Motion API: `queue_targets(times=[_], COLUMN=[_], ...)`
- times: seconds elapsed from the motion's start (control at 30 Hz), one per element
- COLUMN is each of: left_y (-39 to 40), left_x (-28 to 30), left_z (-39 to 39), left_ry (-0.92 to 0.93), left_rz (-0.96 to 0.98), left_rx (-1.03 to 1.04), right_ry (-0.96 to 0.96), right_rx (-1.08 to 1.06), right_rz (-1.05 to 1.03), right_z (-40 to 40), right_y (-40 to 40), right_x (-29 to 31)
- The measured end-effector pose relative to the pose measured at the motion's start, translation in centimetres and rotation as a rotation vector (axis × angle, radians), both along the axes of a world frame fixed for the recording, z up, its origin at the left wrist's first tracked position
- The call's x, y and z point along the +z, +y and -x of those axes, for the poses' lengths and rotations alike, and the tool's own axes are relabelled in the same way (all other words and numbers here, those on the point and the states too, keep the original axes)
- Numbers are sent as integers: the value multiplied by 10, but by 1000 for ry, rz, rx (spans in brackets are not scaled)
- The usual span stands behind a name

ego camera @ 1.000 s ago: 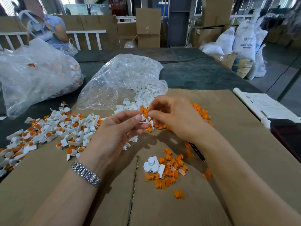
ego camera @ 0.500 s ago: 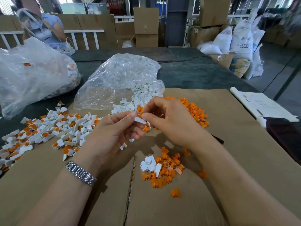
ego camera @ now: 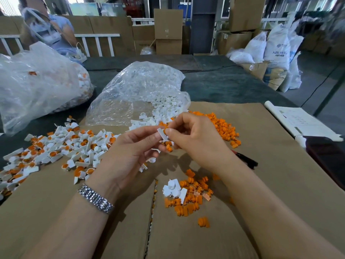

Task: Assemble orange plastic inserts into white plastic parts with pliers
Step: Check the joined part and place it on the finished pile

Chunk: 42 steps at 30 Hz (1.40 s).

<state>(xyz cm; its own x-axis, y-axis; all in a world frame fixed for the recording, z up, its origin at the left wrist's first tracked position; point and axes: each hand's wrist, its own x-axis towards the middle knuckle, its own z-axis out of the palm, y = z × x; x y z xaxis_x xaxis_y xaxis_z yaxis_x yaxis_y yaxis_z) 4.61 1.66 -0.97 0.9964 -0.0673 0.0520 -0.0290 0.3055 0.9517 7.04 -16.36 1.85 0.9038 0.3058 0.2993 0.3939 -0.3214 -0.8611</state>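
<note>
white part pinched between left hand, right hand

My forearms are bare, no sleeves showing. On my wrist just behind my left hand sits a silver metal-link watch band; my right hand wears nothing.

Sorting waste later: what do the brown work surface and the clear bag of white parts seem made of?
Work surface: likely corrugated cardboard, matte brown, with a seam between flaps. Bag: thin clear plastic film, probably polyethylene, glossy and crinkled, the white parts showing through.
</note>
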Motion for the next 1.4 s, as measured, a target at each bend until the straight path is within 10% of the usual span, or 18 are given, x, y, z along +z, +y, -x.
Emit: queue_targets(times=[1.4], left_y=[4], left_x=[7], left_z=[1], left_ry=[35], left_rz=[101], left_rx=[-79], right_ry=[-162], right_rx=[75], right_rz=[6], right_z=[6], right_y=[-1], right_x=[3])
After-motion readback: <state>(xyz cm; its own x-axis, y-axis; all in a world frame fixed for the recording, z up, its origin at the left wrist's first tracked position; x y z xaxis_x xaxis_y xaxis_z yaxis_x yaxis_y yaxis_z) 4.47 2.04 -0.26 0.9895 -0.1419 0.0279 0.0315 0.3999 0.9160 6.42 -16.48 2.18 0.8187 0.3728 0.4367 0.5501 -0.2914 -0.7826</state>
